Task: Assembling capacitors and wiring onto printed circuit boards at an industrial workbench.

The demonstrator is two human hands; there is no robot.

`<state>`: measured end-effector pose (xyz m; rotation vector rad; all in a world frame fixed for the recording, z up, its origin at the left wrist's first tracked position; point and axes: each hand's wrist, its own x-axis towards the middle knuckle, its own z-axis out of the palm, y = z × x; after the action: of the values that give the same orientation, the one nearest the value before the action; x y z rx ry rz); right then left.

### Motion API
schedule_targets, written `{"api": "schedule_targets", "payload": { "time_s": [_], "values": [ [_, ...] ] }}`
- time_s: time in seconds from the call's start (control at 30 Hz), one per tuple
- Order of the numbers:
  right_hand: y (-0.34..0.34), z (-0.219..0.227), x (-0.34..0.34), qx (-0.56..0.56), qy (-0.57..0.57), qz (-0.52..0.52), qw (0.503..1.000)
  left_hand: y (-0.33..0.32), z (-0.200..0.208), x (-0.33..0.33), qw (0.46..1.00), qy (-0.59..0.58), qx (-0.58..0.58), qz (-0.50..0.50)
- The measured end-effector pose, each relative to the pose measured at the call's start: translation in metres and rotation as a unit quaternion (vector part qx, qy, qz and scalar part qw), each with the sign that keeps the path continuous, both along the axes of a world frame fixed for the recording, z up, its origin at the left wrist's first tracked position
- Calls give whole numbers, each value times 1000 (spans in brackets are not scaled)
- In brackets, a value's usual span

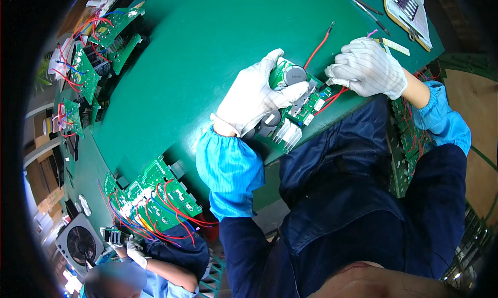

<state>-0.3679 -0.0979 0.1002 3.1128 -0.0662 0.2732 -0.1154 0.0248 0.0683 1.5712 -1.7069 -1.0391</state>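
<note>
One component-laden circuit board (311, 100) on the green counter (181, 64)
I see the left hand (254, 96), fingers half spread, gripping it; the right hand (365, 68) curls its fingers beside it, grasp unclear.

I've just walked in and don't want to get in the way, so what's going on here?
A person in white gloves is handling a green circuit board at the edge of a green table. The left hand is spread on it; the right hand is curled closed at its right side, though what it grips is hard to make out. At lower left, a co-worker sits near another board with red and blue wires.
</note>
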Motion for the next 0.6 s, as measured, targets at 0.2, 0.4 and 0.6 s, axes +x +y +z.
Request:
{"api": "schedule_targets", "payload": {
  "time_s": [0.2,0.4,0.6],
  "values": [
    [-4,3,5,5,-16,29,999,0,1,1,1000,-5,3,-4],
    [-4,8,3,7,28,19,999,1,1,1,1000,4,15,5],
    [-1,3,2,-25,-16,30,999,1,2,0,1000,-3,6,9]
  ]
}}
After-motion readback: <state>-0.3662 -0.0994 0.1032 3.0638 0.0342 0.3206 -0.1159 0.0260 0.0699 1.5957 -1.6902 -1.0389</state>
